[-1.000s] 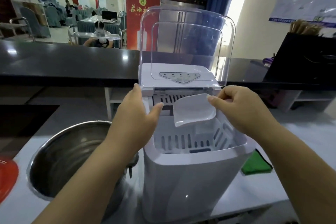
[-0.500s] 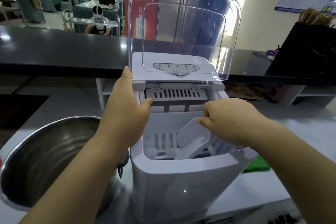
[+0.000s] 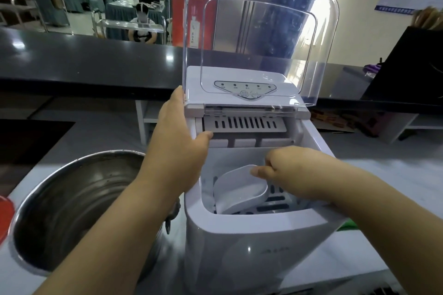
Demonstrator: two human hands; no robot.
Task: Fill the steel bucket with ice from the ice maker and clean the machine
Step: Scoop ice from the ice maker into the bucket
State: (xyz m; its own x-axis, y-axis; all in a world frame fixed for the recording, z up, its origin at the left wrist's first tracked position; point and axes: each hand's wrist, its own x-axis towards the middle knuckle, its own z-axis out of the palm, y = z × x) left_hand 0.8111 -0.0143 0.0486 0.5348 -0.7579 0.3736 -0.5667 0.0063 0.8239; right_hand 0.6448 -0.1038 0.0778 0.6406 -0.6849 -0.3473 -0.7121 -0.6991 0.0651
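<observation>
- A dark counter (image 3: 84, 60) runs across the upper half of the frame; beyond it, at upper left, a room with covered chairs and a seated person (image 3: 142, 24).
- The white ice maker (image 3: 251, 246) fills the centre and lower right, standing on a pale worktop (image 3: 395, 184). Its clear lid (image 3: 261, 38) is raised upright at the back, and the control panel (image 3: 245, 90) shows through it.
- The steel bucket (image 3: 79, 211) stands at lower left, just beside the machine's left wall. Its inside looks bare metal — no ice shows in it.
- The left hand (image 3: 178, 151) lies against the machine's upper left edge, fingers straight along the side, thumb reaching over the rim toward the slotted grey plate (image 3: 244, 124); it presses the machine rather than wrapping round it.
- The right hand (image 3: 285, 172) is down inside the open top, right of centre, fingers curled, pinching the rim of the white scoop (image 3: 239, 191).
- The scoop sits tilted in the slotted ice basket (image 3: 275, 203) — whether any ice lies under it I cannot tell.
- A green cloth (image 3: 348, 225) peeks out at the right, behind the right forearm.
- A red object (image 3: 4, 215) cuts in at the left edge.
</observation>
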